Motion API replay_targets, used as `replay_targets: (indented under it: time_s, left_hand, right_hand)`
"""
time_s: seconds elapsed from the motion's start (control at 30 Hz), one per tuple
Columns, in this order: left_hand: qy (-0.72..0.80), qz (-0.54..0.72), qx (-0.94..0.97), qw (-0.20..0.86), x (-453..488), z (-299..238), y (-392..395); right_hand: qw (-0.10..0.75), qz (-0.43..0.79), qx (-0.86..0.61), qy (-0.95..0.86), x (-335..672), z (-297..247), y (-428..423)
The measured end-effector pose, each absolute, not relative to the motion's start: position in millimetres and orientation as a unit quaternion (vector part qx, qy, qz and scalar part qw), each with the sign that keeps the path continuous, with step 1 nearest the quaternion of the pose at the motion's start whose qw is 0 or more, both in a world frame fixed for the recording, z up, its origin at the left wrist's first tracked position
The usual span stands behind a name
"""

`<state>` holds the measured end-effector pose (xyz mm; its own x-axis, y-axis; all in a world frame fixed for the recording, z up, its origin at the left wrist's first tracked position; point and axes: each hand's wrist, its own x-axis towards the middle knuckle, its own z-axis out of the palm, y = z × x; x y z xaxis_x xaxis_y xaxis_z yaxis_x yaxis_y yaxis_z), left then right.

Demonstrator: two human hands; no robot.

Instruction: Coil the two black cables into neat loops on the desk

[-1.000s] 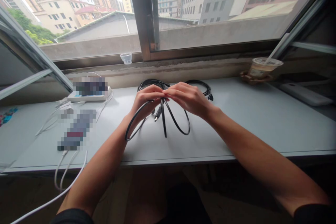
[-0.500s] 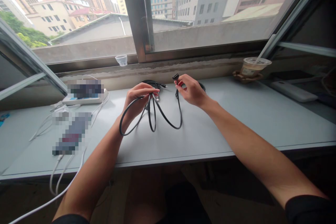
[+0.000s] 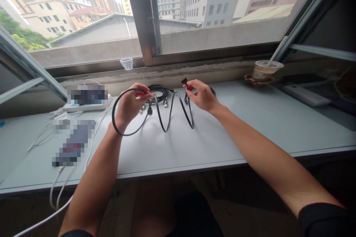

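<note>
A black cable hangs in open loops between my two hands, above the grey tabletop. My left hand pinches it between thumb and fingertips, with one wide loop drooping past the wrist. One black plug of a cable dangles just below those fingers. My right hand is closed on the cable near its other end, where a black connector sticks up above the fingertips. Behind the hands lies a coiled black cable with metal-tipped plugs, and more black cable is partly hidden behind my right hand.
A white power strip and white cords lie at the left, near a blurred-out flat object. A clear small cup stands on the window ledge. The drink cup with a straw sits in a cardboard holder at the back right.
My left hand has moved left, away from the right, and the bunched loops have spread apart into a wider zigzag. The right hand keeps its hold near the connector.
</note>
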<state>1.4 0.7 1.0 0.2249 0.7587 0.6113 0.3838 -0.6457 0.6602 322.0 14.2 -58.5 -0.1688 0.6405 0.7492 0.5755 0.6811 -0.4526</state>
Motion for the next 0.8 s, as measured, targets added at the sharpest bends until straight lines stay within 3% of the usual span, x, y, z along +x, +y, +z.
replay_targets:
  time_s: [0.13, 0.37, 0.5, 0.8]
  left_hand:
    - [0.324, 0.550, 0.720, 0.271, 2, 9, -3]
    - [0.320, 0.687, 0.646, 0.086, -26, 18, 13]
    - [0.349, 0.644, 0.677, 0.064, -35, 8, 20]
    - [0.322, 0.497, 0.790, 0.162, -20, -13, 25]
  right_hand:
    - [0.509, 0.019, -0.405, -0.759, 327, -62, 19]
    - [0.495, 0.035, -0.399, -0.771, 334, -72, 30]
    - [0.503, 0.061, -0.394, -0.767, 334, -74, 31]
    - [0.532, 0.114, -0.398, -0.739, 328, -67, 24]
